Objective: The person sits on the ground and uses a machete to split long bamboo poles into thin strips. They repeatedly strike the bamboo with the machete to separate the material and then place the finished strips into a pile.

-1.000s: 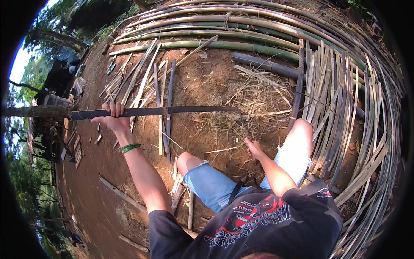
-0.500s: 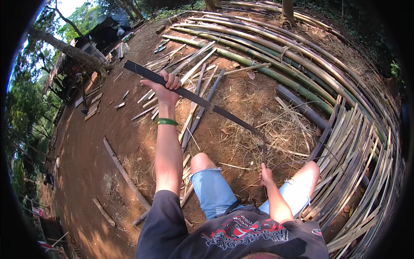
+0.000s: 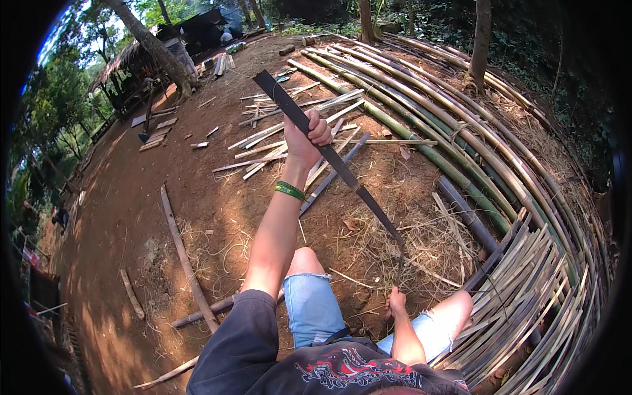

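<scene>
My left hand (image 3: 307, 139) is raised, its fingers wrapped round the upper part of a long dark bamboo slat (image 3: 341, 168). The slat slants down to the right, with a paler node ring partway along. Between my knees, my right hand (image 3: 395, 303) grips the handle of what looks like a knife (image 3: 401, 260). Its thin blade points up and meets the slat's lower end. Whether the edge is in the bamboo or just touches it, I cannot tell. Pale shavings (image 3: 421, 247) lie on the ground beyond my right hand.
Long bamboo poles (image 3: 421, 105) stretch along the right. A heap of split strips (image 3: 507, 303) lies beside my right knee, near a dark bamboo piece (image 3: 467, 214). Loose slats (image 3: 263, 155) are scattered ahead. A thin pole (image 3: 181, 247) lies to the left; trees and a hut stand farther off.
My left hand has swung rightward relative to my knees, and the slat now slants more steeply. My right hand keeps its grip at the slat's lower end. The whole view has shifted.
</scene>
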`<action>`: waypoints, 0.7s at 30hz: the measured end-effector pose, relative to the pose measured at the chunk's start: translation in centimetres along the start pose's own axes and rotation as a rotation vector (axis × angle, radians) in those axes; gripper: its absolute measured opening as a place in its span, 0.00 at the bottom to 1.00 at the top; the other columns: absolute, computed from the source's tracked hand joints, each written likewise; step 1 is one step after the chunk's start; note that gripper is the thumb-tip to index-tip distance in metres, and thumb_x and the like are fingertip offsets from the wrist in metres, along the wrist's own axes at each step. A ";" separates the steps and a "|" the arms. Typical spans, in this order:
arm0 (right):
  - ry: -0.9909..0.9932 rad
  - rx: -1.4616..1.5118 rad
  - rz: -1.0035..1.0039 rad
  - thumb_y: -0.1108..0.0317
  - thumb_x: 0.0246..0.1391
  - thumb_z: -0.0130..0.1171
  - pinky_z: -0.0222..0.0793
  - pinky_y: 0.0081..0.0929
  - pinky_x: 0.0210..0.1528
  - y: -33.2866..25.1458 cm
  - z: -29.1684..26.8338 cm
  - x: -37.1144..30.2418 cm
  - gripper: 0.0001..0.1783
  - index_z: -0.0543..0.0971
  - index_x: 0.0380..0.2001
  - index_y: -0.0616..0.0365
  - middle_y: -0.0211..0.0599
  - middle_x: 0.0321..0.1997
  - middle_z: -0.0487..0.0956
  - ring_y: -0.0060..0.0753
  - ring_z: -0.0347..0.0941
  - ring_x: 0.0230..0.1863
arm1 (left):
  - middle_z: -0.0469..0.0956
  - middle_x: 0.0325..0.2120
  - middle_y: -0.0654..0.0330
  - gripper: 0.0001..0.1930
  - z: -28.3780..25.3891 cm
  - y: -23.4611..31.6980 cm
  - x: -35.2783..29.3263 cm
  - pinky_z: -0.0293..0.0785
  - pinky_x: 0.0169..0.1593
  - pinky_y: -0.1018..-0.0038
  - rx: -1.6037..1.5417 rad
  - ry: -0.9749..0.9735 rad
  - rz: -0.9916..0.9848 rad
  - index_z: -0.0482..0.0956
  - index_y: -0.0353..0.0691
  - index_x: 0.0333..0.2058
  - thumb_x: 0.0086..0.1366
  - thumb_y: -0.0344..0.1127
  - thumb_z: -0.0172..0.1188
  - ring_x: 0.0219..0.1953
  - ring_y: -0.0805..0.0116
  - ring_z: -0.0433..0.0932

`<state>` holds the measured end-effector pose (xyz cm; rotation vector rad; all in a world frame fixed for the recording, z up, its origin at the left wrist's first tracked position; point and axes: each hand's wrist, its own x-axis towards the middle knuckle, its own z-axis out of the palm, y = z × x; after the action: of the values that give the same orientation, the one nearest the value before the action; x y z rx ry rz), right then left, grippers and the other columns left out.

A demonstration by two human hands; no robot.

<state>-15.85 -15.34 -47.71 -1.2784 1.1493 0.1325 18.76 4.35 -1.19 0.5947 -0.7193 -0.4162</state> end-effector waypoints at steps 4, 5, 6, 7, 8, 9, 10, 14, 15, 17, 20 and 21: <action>0.135 -0.035 -0.088 0.38 0.63 0.46 0.61 0.31 0.14 -1.9 0.6 -1.4 0.32 0.68 0.19 0.56 0.32 0.12 0.66 0.30 0.63 0.11 | 0.50 0.09 0.72 0.37 2.0 -1.2 0.5 0.46 0.18 0.78 0.067 0.195 0.050 0.57 0.47 0.18 0.65 0.77 0.26 0.12 0.79 0.48; 0.168 -0.046 -0.127 0.37 0.63 0.46 0.61 0.31 0.14 -2.4 1.1 -2.6 0.33 0.68 0.19 0.56 0.32 0.12 0.66 0.29 0.63 0.11 | 0.50 0.09 0.72 0.37 2.4 -1.3 0.4 0.46 0.18 0.79 0.081 0.235 0.056 0.57 0.47 0.18 0.65 0.77 0.27 0.12 0.79 0.48; 0.199 -0.019 -0.206 0.39 0.65 0.42 0.65 0.39 0.20 -4.1 1.3 -4.5 0.39 0.72 0.18 0.68 0.40 0.13 0.70 0.37 0.69 0.15 | 0.50 0.10 0.72 0.37 2.7 -1.5 0.6 0.46 0.18 0.79 0.091 0.272 0.060 0.57 0.47 0.18 0.64 0.77 0.27 0.12 0.79 0.48; 0.208 -0.033 -0.358 0.41 0.66 0.42 0.64 0.38 0.20 -5.8 1.0 -4.5 0.37 0.73 0.19 0.67 0.39 0.13 0.70 0.36 0.69 0.15 | 0.50 0.10 0.72 0.37 3.1 -1.7 1.0 0.46 0.18 0.79 0.100 0.307 0.061 0.57 0.47 0.19 0.64 0.77 0.27 0.12 0.79 0.47; 0.233 -0.044 -0.513 0.43 0.67 0.43 0.63 0.37 0.20 -7.5 -0.1 -4.7 0.35 0.74 0.21 0.66 0.39 0.13 0.70 0.36 0.69 0.15 | 0.50 0.10 0.72 0.36 3.6 -2.2 1.7 0.46 0.18 0.79 0.089 0.281 0.059 0.57 0.47 0.20 0.64 0.77 0.27 0.13 0.80 0.48; 0.243 -0.057 -0.655 0.45 0.67 0.43 0.62 0.36 0.20 -9.4 -0.1 -5.8 0.33 0.75 0.22 0.66 0.38 0.13 0.70 0.35 0.69 0.16 | 0.50 0.10 0.72 0.36 4.1 -2.6 2.0 0.46 0.18 0.79 0.100 0.261 0.052 0.57 0.47 0.20 0.64 0.77 0.27 0.13 0.80 0.48; 0.236 -0.060 -0.796 0.48 0.67 0.45 0.61 0.35 0.20 -11.8 -0.4 -6.6 0.30 0.75 0.25 0.65 0.38 0.13 0.70 0.35 0.69 0.16 | 0.50 0.11 0.72 0.36 4.6 -2.9 2.3 0.46 0.18 0.79 0.111 0.240 0.044 0.57 0.47 0.21 0.65 0.76 0.27 0.13 0.80 0.48; 0.270 -0.134 -1.336 0.52 0.64 0.54 0.62 0.34 0.21 -27.9 -3.4 -15.7 0.21 0.74 0.33 0.63 0.38 0.15 0.71 0.35 0.69 0.16 | 0.51 0.11 0.72 0.34 7.2 -5.0 4.0 0.46 0.17 0.81 0.152 0.148 0.015 0.57 0.47 0.22 0.68 0.73 0.28 0.13 0.80 0.48; 0.327 -0.200 -1.501 0.51 0.63 0.56 0.63 0.33 0.21 -31.3 -4.4 -17.3 0.21 0.73 0.34 0.62 0.38 0.15 0.71 0.36 0.71 0.17 | 0.50 0.11 0.72 0.34 8.0 -5.4 4.5 0.46 0.18 0.80 0.157 0.106 -0.012 0.57 0.47 0.22 0.69 0.72 0.26 0.13 0.80 0.48; 0.375 -0.367 -1.698 0.48 0.60 0.59 0.67 0.34 0.22 -37.4 -6.1 -22.1 0.23 0.74 0.35 0.61 0.40 0.17 0.74 0.41 0.74 0.19 | 0.50 0.12 0.72 0.33 9.8 -6.4 5.2 0.47 0.19 0.80 0.155 0.097 -0.038 0.58 0.47 0.22 0.70 0.70 0.27 0.13 0.80 0.48; 0.539 -0.610 -2.008 0.45 0.56 0.61 0.71 0.37 0.25 -44.5 -6.4 -26.9 0.24 0.74 0.34 0.58 0.41 0.20 0.76 0.44 0.77 0.22 | 0.53 0.12 0.72 0.27 11.7 -7.9 5.5 0.48 0.19 0.80 0.066 0.175 -0.081 0.61 0.48 0.22 0.74 0.61 0.34 0.13 0.80 0.50; 0.594 -0.713 -2.072 0.44 0.55 0.62 0.72 0.37 0.25 -46.3 -6.3 -27.8 0.25 0.74 0.33 0.58 0.40 0.21 0.76 0.44 0.77 0.22 | 0.53 0.12 0.72 0.25 12.0 -8.3 5.5 0.48 0.19 0.80 0.069 0.171 -0.106 0.61 0.48 0.22 0.74 0.57 0.35 0.14 0.80 0.50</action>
<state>-3.05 -23.26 4.50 -2.6172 -0.3502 -1.5393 12.72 -9.25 3.48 0.7262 -0.5421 -0.4342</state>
